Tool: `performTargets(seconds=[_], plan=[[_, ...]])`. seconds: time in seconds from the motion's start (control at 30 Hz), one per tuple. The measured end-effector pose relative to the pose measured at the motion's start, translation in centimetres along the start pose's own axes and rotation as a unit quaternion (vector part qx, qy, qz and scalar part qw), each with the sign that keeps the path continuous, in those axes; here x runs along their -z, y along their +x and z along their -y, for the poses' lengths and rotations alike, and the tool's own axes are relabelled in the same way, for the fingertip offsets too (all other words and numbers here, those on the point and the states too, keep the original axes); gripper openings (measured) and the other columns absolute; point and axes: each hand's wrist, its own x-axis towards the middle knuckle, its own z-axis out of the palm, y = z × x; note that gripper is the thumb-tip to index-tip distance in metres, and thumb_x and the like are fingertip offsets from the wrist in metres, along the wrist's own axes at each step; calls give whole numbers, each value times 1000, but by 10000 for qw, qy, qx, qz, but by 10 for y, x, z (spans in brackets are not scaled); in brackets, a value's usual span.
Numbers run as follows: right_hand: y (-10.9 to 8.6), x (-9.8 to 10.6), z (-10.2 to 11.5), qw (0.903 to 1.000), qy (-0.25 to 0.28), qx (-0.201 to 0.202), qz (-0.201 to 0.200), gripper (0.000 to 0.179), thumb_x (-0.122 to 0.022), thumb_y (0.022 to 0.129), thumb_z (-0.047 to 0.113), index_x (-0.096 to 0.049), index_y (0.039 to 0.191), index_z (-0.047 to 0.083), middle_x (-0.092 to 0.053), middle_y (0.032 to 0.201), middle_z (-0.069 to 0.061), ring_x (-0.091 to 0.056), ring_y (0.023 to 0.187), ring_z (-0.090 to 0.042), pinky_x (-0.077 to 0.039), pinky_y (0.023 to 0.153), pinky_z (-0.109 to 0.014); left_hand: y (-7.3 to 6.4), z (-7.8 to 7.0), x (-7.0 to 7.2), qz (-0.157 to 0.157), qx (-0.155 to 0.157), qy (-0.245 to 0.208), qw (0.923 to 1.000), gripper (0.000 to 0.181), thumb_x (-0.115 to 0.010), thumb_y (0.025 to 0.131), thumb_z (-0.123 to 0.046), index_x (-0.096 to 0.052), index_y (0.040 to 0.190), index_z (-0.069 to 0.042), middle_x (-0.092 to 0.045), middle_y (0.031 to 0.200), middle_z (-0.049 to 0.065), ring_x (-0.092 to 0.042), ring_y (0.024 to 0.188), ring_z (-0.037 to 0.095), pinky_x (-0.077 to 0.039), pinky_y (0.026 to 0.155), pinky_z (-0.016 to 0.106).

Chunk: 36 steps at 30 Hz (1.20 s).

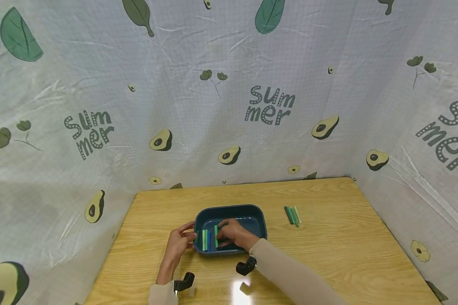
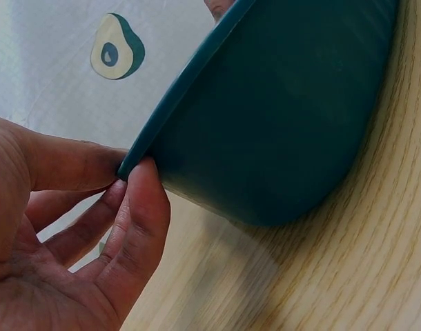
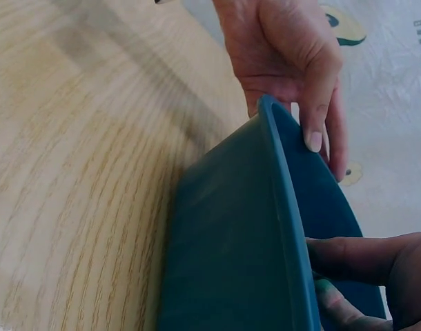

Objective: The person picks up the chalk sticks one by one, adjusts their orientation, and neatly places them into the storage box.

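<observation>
A dark blue-green plastic tub (image 1: 252, 220) stands on the table, seen from outside in both wrist views. My left hand (image 1: 178, 243) pinches its left rim between thumb and fingers, as the left hand (image 2: 79, 221) in the left wrist view shows. Inside the tub, my right hand (image 1: 234, 233) holds an upright-lying green stick (image 1: 216, 237) by its ends. Left of it lie a pair of light green sticks (image 1: 204, 240) and a blue stick (image 1: 209, 241), side by side. In the right wrist view the tub wall mostly hides what the right fingers (image 3: 355, 258) hold.
Right of the tub, several green sticks (image 1: 292, 216), dark to pale, lie together on the wooden table (image 1: 328, 245). A printed cloth (image 1: 198, 127) with avocados and lettering hangs behind and beside the table. Black wrist cameras (image 1: 185, 281) sit on both wrists.
</observation>
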Motion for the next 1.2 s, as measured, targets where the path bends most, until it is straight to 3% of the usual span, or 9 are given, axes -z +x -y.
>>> performTargets(seconds=[0.6,0.87,1.2], plan=[[4,-4,2,9996,-252,-111,-102,45,-69,78,-9,-57,121,-5,-64,87,-18,-67,74,-25,-59,59,-37,1,1,1,-4,-24,-31,10000,47,-60,89,3,-58,135,-4,-58,130,18,-63,92,23,-54,60,29],[4,-7,0,9991,-390,-74,-131,39,-70,77,-9,-59,115,-4,-65,82,-18,-67,66,-24,-58,55,-36,-1,-1,1,40,-33,-100,9999,48,-61,90,4,-56,137,-2,-57,131,21,-63,93,23,-53,57,28],[9,-7,-3,9990,-423,-51,-164,41,-67,77,-9,-58,117,-5,-65,83,-17,-67,65,-25,-58,56,-37,1,1,-1,-13,-11,-94,10000,46,-61,90,4,-58,135,-2,-58,132,20,-64,93,22,-54,58,27]])
